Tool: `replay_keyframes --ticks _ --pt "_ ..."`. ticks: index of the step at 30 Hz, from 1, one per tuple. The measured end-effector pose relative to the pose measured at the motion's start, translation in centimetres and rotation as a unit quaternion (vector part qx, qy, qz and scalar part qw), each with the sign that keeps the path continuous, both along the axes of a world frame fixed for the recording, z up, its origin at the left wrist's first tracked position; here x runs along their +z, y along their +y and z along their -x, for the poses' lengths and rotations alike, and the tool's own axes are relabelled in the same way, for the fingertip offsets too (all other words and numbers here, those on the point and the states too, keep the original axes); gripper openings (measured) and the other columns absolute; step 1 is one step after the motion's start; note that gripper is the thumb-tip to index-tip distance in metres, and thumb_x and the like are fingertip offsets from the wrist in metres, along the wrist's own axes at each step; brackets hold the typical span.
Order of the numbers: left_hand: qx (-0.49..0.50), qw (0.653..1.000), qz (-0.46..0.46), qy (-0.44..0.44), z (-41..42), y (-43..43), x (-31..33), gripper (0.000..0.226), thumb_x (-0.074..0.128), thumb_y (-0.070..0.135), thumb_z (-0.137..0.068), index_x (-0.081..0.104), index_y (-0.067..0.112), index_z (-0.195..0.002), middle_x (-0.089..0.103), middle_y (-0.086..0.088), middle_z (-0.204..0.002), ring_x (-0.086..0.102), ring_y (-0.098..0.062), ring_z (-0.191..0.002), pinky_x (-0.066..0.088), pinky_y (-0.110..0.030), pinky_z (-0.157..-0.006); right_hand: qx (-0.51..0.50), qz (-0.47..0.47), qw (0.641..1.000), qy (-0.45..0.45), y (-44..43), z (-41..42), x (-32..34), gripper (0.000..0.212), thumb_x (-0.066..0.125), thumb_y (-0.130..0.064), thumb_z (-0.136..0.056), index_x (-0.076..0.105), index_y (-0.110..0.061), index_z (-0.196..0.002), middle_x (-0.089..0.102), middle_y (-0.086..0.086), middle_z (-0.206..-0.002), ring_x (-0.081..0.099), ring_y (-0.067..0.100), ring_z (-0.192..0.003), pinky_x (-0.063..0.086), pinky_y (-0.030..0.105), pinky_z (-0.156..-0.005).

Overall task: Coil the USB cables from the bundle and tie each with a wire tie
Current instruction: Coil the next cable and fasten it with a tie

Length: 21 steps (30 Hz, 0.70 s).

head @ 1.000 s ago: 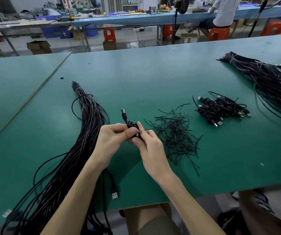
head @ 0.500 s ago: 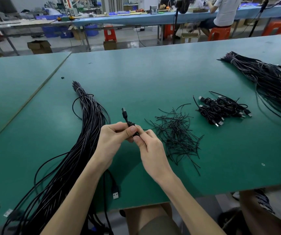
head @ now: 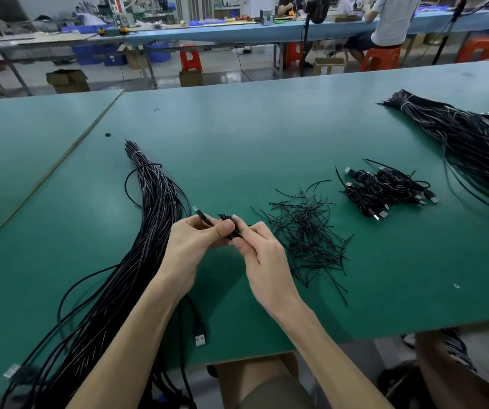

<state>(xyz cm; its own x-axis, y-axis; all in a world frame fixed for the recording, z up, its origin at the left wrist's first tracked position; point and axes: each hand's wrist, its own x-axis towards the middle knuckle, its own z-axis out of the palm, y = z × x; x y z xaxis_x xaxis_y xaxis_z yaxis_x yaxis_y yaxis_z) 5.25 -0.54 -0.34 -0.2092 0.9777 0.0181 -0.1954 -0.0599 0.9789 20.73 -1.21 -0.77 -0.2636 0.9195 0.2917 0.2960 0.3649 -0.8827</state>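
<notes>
Between both hands, left hand (head: pixel 196 240) grips coiled cable (head: pixel 226 224) steady; right hand (head: pixel 259 246) pinches its wire tie, likely twisting it closed.

Both bare forearms rise from the bottom edge and meet at frame centre. The left grip (head: pixel 196 240) curls thumb and fingers round a coiled cable (head: pixel 225 217); the right grip (head: pixel 262 255), fingers bent, seems to pinch the same coil from the right.
</notes>
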Motion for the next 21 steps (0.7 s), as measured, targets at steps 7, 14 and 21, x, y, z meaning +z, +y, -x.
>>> replay_keyframes --ticks 7,14,21 --pt "-0.032 0.999 -0.016 0.018 -0.07 0.04 -0.11 0.040 0.085 0.022 -0.073 0.071 -0.007 -0.097 0.077 -0.020 -0.097 0.076 -0.027 -0.091 0.059 -0.027 -0.081 -0.021 0.013 1.000 -0.003 0.17 -0.13 0.06 0.045 0.053 -0.007 -0.106 0.049 -0.011 -0.150 0.052 0.000 -0.097 0.050 -0.002 -0.084 0.039 0.007 -0.083" --pt "-0.038 0.999 0.011 -0.010 0.09 0.01 0.11 0.028 0.085 0.014 -0.070 0.068 0.000 -0.089 0.074 -0.012 -0.085 0.073 -0.023 -0.078 0.060 -0.025 -0.075 -0.027 0.019 0.999 -0.003 0.13 -0.16 0.08 0.045 0.051 -0.007 -0.106 0.047 -0.011 -0.151 0.052 0.000 -0.098 0.051 -0.004 -0.085 0.038 0.004 -0.085" --pt "-0.080 0.995 0.048 -0.029 -0.09 -0.20 0.39 0.035 0.088 0.024 -0.069 0.079 0.006 -0.098 0.074 -0.014 -0.091 0.071 -0.016 -0.073 0.058 -0.020 -0.070 -0.019 0.008 1.000 -0.001 0.26 -0.23 -0.06 0.047 0.052 -0.002 -0.105 0.047 -0.011 -0.151 0.055 0.003 -0.098 0.052 -0.008 -0.085 0.040 0.007 -0.086"
